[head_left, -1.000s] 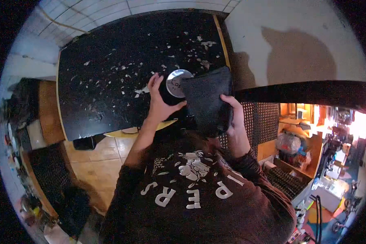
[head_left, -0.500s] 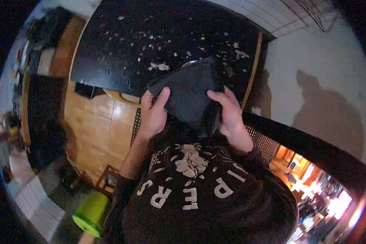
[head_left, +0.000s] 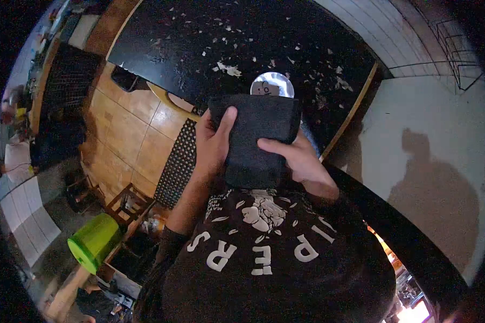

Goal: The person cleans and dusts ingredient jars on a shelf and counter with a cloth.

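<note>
Black tabletop (head_left: 156, 60) strewn with pale flakes (head_left: 229, 70); silvery disc (head_left: 275, 78) apparently on it

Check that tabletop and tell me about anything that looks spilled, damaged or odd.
Pale flecks and patches are scattered across the black tabletop, beyond the black item being held. They look odd against the otherwise dark surface; whether they are loose scraps or worn spots can't be told.
</note>
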`<act>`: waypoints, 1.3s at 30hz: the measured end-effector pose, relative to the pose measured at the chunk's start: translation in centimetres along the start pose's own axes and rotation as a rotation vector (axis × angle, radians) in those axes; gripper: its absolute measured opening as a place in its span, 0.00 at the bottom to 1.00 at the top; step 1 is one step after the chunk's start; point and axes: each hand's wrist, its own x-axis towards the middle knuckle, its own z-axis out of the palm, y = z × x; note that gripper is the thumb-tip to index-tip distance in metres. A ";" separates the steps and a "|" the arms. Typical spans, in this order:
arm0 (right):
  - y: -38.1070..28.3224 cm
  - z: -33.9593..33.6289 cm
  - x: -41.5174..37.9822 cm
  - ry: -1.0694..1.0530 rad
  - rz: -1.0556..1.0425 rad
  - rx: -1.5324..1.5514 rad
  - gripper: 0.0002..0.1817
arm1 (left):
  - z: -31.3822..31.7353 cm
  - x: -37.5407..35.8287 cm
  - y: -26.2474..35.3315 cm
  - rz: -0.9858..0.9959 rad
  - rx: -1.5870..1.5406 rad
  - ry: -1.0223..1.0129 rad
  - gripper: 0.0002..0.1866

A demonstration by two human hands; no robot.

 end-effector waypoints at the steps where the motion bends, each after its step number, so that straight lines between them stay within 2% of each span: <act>1: 0.3 -0.5 0.2 0.069 0.015 0.074 0.29 | 0.0 0.3 -0.1 -0.005 0.017 0.018 0.10; 2: 0.5 -0.8 0.2 0.070 0.010 0.078 0.29 | -0.7 1.1 -0.7 -0.002 0.021 0.014 0.10; 4: 0.7 -1.4 -0.3 0.170 -0.067 0.337 0.24 | -2.6 3.2 -2.0 0.172 0.063 -0.215 0.11; 5: 0.3 -1.8 -0.6 0.268 -0.122 0.411 0.21 | -2.9 3.8 -2.4 0.048 -0.020 -0.214 0.17; 6: -0.5 -2.2 -1.2 0.357 -0.186 0.421 0.20 | -3.3 4.5 -3.0 0.047 -0.015 -0.229 0.17; 8: -2.1 -1.8 -2.3 0.572 -0.528 0.307 0.20 | -4.3 5.6 -4.4 0.488 0.520 -0.332 0.30; 9: -2.3 -2.3 -2.6 0.542 -0.628 0.225 0.20 | -3.8 5.7 -3.2 0.461 0.703 -0.377 0.49; 10: -2.3 -2.5 -2.7 0.508 -0.724 0.140 0.20 | -3.5 6.2 -3.6 0.450 0.701 -0.383 0.49; 11: -2.5 -2.5 -2.3 0.512 -0.716 0.138 0.20 | -2.7 6.9 -4.1 0.524 0.742 -0.402 0.55; 12: -2.7 -2.7 -1.6 0.521 -0.708 -0.446 0.22 | -1.9 7.6 -4.7 0.605 0.784 -0.420 0.61; 13: -3.3 -2.7 -0.6 0.500 -0.663 -1.029 0.23 | -1.0 8.1 -5.4 0.579 0.772 -0.434 0.64; 14: -3.6 -1.7 1.3 0.344 -0.656 -0.841 0.28 | -0.1 8.7 -6.0 0.555 0.759 -0.450 0.67; 15: -2.4 -1.8 3.4 0.226 -0.736 -1.043 0.35 | 0.7 9.2 -6.1 0.433 0.588 -0.523 0.64; 16: -1.2 -2.1 5.1 0.157 -0.752 -1.466 0.39 | 0.1 10.0 -7.9 0.331 0.594 -0.653 0.55; 18: 0.4 -1.3 4.5 0.161 -0.785 -1.639 0.39 | 0.0 9.9 -10.0 -0.100 -0.174 -0.610 0.44; 19: 0.0 -1.1 3.3 0.066 -0.719 -1.573 0.40 | -0.6 11.5 -10.7 0.063 0.000 -0.811 0.40; 20: -0.5 -1.4 2.7 0.062 -0.711 -1.573 0.40 | -0.5 13.0 -11.9 0.057 -0.004 -0.808 0.40; 22: -0.8 -2.1 1.4 -0.083 -0.594 -1.561 0.42 | 0.6 13.6 -12.1 0.496 0.047 -0.767 0.41; 24: -1.5 -2.7 2.0 -0.065 -0.570 -1.617 0.43 | 0.8 13.0 -12.5 0.516 0.130 -0.737 0.41; 26: -2.4 -1.9 3.3 0.132 -0.652 -1.607 0.44 | -0.5 11.5 -12.9 0.274 0.202 -0.762 0.40; 27: -2.5 -1.3 4.6 0.219 -0.671 -1.725 0.46 | -1.1 10.7 -11.1 0.651 0.523 -0.782 0.41; 28: -2.4 -0.6 5.1 0.220 -0.672 -1.724 0.46 | -1.1 10.7 -11.1 0.652 0.524 -0.783 0.41; 30: -2.3 0.3 6.1 0.273 -0.741 -1.710 0.46 | -0.7 11.7 -11.3 0.406 0.229 -0.779 0.42; 32: -1.7 0.6 5.0 0.199 -0.742 -1.699 0.45 | -0.6 12.5 -11.7 0.148 -0.061 -0.759 0.43; 34: -1.0 0.6 3.1 0.018 -0.581 -1.813 0.45 | -0.2 13.4 -12.0 -0.110 -0.350 -0.726 0.43; 35: -0.1 0.3 2.3 0.019 -0.550 -1.880 0.47 | -0.1 13.8 -11.9 -0.235 -0.491 -0.704 0.44; 36: -0.4 0.0 2.0 0.023 -0.556 -1.876 0.47 | 0.0 13.7 -11.4 -0.233 -0.485 -0.706 0.44; 38: -0.8 -0.1 1.4 0.157 -0.440 -1.856 0.48 | 0.1 12.7 -10.2 0.267 0.001 -0.731 0.46; 39: -1.3 -0.4 2.3 0.222 -0.481 -1.738 0.51 | -1.7 13.0 -11.5 0.228 0.211 -0.841 0.46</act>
